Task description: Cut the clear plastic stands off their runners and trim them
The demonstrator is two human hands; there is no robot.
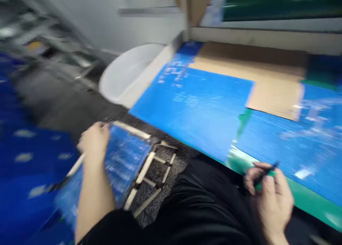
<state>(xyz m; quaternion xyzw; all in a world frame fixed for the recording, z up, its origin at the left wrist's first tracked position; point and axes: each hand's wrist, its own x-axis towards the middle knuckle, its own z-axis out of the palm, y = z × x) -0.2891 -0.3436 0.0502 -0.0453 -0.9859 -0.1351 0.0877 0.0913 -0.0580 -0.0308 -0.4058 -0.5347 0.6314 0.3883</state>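
My right hand is closed around a small black-and-green hand tool near the front edge of the work table. Blur hides the tool's exact kind. To the left, my left hand reaches over a low rack of pale tubes with dark joints. Its fingers point down at the rack's far corner; they are mostly hidden and smeared. Beneath that arm, on top of the rack, lies a blue surface with clear, shiny plastic pieces or wrapping, too blurred to make out.
Blue sheets cover the table over a green mat. Flat brown cardboard lies on them, with clear plastic scraps near the far left corner. A white round tub stands beyond the table's left edge. Blue material fills the far left.
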